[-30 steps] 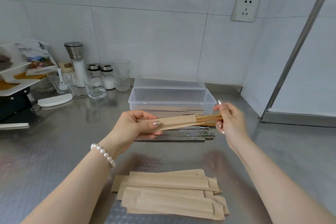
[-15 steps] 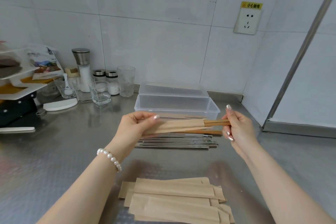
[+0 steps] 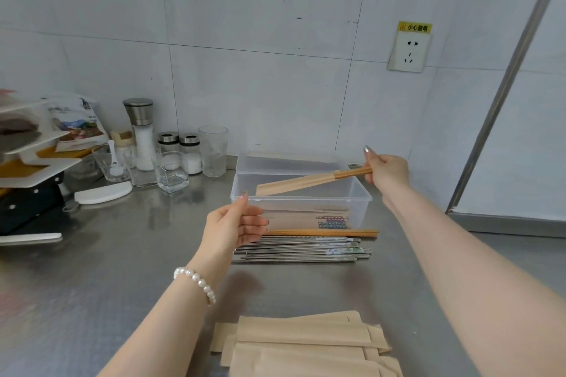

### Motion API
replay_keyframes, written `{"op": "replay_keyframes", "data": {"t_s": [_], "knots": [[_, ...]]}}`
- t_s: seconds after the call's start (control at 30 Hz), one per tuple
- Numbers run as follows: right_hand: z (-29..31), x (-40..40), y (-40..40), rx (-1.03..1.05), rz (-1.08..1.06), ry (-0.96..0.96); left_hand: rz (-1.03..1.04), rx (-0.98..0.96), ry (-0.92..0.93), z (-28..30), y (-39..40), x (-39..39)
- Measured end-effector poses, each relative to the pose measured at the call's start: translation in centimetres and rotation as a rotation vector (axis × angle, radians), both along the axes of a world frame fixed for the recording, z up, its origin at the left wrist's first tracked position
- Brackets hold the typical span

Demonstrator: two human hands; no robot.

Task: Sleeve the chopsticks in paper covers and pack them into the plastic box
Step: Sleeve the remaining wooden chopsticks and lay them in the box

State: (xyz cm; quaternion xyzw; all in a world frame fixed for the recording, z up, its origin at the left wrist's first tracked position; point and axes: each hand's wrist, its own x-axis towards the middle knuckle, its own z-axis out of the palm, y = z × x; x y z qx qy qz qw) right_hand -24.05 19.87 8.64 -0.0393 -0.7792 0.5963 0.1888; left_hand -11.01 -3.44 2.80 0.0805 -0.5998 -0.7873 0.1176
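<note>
The right hand [image 3: 387, 173] is pinching the bare ends of the sleeved wooden chopsticks [image 3: 309, 183], tilting them over the clear plastic box [image 3: 301, 203], best lowered flat alongside those inside, while the left hand [image 3: 234, 228] is hovering, fingers relaxed and holding nothing.

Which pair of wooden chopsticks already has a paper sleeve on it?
The pair the right hand holds over the plastic box; the sleeved chopsticks wear paper, while the bare wooden pair lies on the counter.

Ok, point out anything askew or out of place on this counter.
Nothing is spilled or damaged. The only tilted thing is the sleeved chopsticks, pinched by the right hand and slanting down over the plastic box. The left hand holds nothing.
</note>
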Motion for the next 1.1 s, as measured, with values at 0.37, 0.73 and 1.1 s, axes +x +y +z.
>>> {"op": "replay_keyframes", "data": {"t_s": [0.37,0.73,1.1], "knots": [[-1.0,-2.5,-4.4,0.323,0.011,-0.177,-0.015,-0.039,-0.020,-0.2,0.5,-0.2],[-1.5,-3.6,-4.6,0.701,-0.031,-0.250,-0.014,-0.031,-0.018,-0.2,0.6,-0.3],[-0.7,-3.7,-2.2,0.451,0.070,-0.066,-0.038,-0.072,-0.018,-0.5,0.6,-0.5]]}}
